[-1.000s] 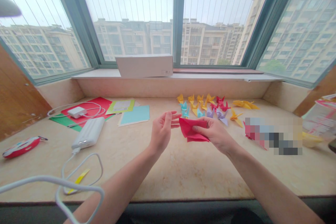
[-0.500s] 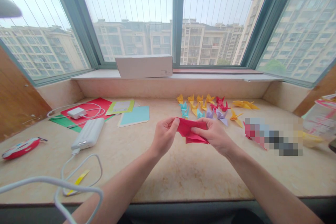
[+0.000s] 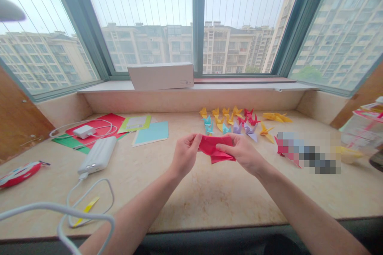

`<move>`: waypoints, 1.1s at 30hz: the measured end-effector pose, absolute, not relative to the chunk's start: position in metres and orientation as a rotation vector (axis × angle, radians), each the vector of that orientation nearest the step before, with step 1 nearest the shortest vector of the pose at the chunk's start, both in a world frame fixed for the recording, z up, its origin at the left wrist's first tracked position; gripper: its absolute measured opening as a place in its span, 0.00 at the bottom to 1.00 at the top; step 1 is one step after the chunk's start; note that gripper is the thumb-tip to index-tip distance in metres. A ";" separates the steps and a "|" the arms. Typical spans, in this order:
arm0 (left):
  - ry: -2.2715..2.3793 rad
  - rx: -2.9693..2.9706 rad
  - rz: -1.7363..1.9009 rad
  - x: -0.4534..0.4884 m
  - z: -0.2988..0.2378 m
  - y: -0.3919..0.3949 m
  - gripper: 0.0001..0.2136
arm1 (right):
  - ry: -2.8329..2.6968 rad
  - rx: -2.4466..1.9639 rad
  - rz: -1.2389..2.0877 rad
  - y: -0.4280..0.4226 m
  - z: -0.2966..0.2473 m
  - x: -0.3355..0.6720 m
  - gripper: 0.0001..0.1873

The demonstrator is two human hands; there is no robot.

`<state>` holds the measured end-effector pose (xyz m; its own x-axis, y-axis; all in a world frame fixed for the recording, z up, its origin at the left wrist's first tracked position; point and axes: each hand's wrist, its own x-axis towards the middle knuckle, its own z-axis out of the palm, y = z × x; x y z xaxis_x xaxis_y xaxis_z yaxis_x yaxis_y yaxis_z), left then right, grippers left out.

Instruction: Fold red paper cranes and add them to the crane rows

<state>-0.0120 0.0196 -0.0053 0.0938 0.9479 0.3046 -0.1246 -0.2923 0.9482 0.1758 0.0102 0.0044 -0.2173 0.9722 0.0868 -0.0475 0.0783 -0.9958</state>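
A folded piece of red origami paper [image 3: 216, 147] is held up above the counter between my two hands. My left hand [image 3: 187, 151] pinches its left edge with the thumb on top. My right hand [image 3: 241, 149] grips the right side, its thumb pressed flat across the paper and its other fingers hidden behind. A loose flap hangs at the paper's lower edge. Just beyond the hands stand rows of small folded paper cranes in yellow, blue, purple and red, among them a purple crane [image 3: 250, 130] and a yellow crane [image 3: 267, 132].
On the left lie a white power bank [image 3: 98, 155] with cables, a charger plug [image 3: 84, 131], blue paper [image 3: 152, 133], red paper [image 3: 112, 121] and a red-and-white object [image 3: 20, 175]. A plastic cup [image 3: 363, 129] stands right, near a blurred patch. A white box [image 3: 161, 77] rests on the sill.
The view has shifted slightly, so the counter's things sit a little further left. Both hands keep hold of the red paper, whose upper edge now looks a bit more curved.
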 end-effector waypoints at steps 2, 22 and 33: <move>0.869 1.333 1.373 -0.012 -0.005 0.021 0.17 | -1.357 -0.986 1.355 0.010 0.007 0.177 0.21; 0.898 1.368 1.207 -0.011 0.001 0.012 0.17 | -1.450 -0.903 1.369 0.008 0.003 0.173 0.18; 0.566 1.206 1.112 -0.013 0.001 0.016 0.19 | -1.231 -0.850 1.251 0.016 -0.003 0.173 0.21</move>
